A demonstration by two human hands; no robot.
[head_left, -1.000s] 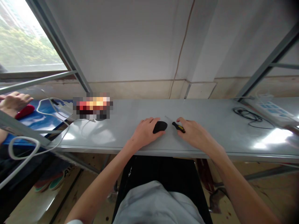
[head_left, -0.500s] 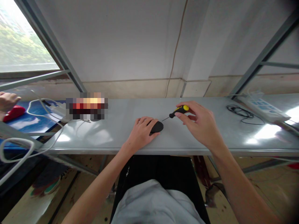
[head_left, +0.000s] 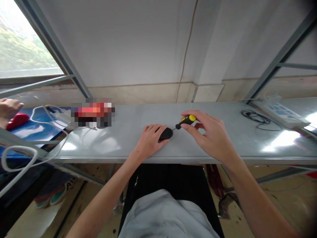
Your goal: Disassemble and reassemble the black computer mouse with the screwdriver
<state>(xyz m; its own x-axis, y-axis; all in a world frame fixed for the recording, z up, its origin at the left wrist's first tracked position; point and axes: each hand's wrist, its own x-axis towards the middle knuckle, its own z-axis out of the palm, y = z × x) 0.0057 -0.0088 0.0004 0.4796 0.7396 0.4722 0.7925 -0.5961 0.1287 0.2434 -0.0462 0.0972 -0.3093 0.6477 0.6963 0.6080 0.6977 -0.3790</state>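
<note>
A black computer mouse (head_left: 165,134) lies on the grey table (head_left: 133,115) in front of me. My left hand (head_left: 151,138) is wrapped over its left part, thumb along the near side and fingers along the far side. In my right hand (head_left: 206,130) is a screwdriver (head_left: 188,120) with a yellow and black handle, pinched between thumb and fingers. Its thin shaft points left and down, and the tip is at the mouse's right end. Whether the tip touches the shell or goes into it, I cannot tell.
At the right lie a coiled black cable (head_left: 256,117) and a white power strip (head_left: 284,114). A blurred-out patch (head_left: 92,113) and a white cable (head_left: 61,148) are at the left. Beyond them, another person's hand (head_left: 10,109) is beside a red object (head_left: 17,121).
My right hand has moved left with the screwdriver, bringing its tip from a small gap away up to the mouse's right end. My left hand stays on the mouse.
</note>
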